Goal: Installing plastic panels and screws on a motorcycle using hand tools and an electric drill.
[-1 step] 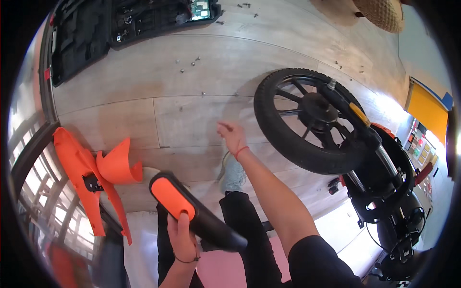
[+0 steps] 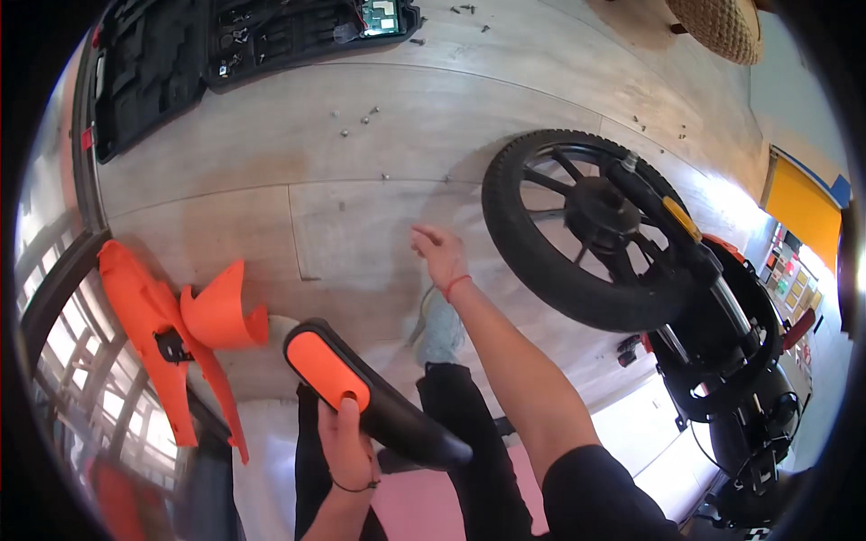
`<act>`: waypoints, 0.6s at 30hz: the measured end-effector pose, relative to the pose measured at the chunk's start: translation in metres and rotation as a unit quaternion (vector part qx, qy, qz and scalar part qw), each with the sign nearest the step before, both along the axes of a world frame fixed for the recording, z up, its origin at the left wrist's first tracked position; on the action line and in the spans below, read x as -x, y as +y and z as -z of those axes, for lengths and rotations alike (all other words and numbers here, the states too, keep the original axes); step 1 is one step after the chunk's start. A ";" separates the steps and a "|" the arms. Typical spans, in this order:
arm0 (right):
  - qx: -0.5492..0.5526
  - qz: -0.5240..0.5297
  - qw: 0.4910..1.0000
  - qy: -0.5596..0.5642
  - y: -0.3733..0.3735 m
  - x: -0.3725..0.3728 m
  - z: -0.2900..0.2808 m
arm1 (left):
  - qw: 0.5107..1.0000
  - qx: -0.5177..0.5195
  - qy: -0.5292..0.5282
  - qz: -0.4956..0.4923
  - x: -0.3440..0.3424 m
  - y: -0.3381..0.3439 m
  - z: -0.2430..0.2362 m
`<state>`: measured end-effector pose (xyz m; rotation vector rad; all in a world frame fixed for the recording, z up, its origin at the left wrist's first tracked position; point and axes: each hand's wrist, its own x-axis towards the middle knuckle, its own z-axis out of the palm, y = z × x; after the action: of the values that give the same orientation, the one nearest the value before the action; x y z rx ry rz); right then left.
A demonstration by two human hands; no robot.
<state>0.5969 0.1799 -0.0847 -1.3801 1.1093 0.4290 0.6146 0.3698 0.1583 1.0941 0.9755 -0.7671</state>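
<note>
My left hand grips a long black molded piece with a rounded orange inset, held over my legs. My right hand is raised above the floor with loosely bent, open fingers and nothing visible in them. Just right of it lies the black spoked wheel, attached to a fork and a black vehicle body on its side. At the left lie a long split orange panel with a black fitting and a curved orange piece.
An open black case with small parts and a green circuit board lies at the upper left. Several loose screws are scattered on the floor. A woven seat is at the top right, and a glazed lattice lines the left side.
My right hand has shifted very slightly, its fingers a little higher. The scene sits marginally further right in the view; otherwise little differs.
</note>
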 end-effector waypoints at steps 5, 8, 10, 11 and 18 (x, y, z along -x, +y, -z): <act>-0.010 0.128 0.991 -0.034 0.015 -0.021 0.030 | 0.986 -0.065 0.151 -0.019 0.003 0.004 0.004; -0.025 0.163 0.985 -0.052 0.022 -0.043 0.029 | 0.984 -0.020 0.173 0.044 0.004 0.015 0.003; -0.042 0.166 0.983 -0.067 0.026 -0.056 0.030 | 0.985 -0.022 0.158 0.070 -0.004 0.016 0.007; -0.045 0.159 0.983 -0.081 0.027 -0.058 0.029 | 0.983 -0.024 0.141 0.116 -0.012 0.015 0.005; -0.095 0.123 0.981 -0.113 0.031 -0.079 0.019 | 0.989 -0.025 0.141 0.029 -0.018 0.028 0.010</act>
<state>0.6757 0.2110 -0.1041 -1.0785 1.0078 0.1864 0.6325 0.3979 0.1487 1.0803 1.2095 -0.9678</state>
